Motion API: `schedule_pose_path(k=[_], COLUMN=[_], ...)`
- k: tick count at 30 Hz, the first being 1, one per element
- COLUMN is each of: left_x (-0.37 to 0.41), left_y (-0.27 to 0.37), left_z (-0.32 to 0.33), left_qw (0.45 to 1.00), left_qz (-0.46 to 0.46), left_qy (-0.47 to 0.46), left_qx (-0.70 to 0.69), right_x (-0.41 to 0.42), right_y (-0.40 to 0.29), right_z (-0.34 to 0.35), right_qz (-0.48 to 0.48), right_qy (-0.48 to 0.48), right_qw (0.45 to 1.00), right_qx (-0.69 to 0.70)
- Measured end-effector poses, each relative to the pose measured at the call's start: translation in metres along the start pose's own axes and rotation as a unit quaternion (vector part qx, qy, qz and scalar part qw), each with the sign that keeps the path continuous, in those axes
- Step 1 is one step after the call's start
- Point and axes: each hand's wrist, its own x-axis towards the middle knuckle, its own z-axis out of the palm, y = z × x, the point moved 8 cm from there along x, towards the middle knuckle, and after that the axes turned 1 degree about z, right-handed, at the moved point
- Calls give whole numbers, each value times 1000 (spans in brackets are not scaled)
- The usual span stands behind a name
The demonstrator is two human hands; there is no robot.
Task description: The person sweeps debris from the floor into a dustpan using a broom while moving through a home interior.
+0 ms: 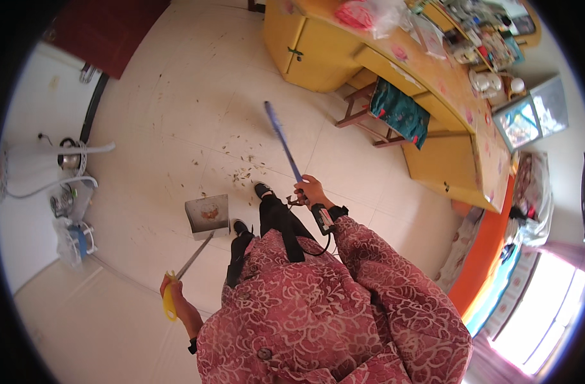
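My left hand [178, 298] is closed around the yellow handle of a metal dustpan [207, 216], whose box-like pan rests on the tiled floor by my feet with some reddish-brown debris inside. My right hand [312, 190] grips a long, thin blue brush [283, 144]; its bristled end points away from me, slightly blurred. Scattered husks or shells [243, 174] lie on the floor beyond my shoes, between the dustpan and the brush. A small brass-coloured object hangs beside my right hand.
A yellow desk [321, 53] spans the upper right, with a cloth-covered wooden stool [399, 113] partly beneath it. An electric kettle [70, 154], a white hose and plastic bags stand along the left wall. A dark red door [105, 33] is at upper left.
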Motion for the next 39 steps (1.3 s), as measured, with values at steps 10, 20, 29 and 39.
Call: schedule_pose_path(k=[10, 20, 29, 39], left_x=[11, -37, -138, -206], left_y=[14, -62, -163, -167], left_z=[34, -42, -162, -202], left_qw=[998, 999, 990, 982], left_qz=[1, -36, -53, -40], left_qy=[-68, 10, 86, 154], left_qx=[13, -40, -103, -104], right_x=[50, 18, -98, -121], right_y=[0, -9, 134, 203], right_z=[8, 22, -3, 6], right_qz=[-4, -40, 61, 131], right_qy=[-87, -122, -202, -272], right_qw=[950, 982, 930, 857], right_qx=[298, -135, -300, -417])
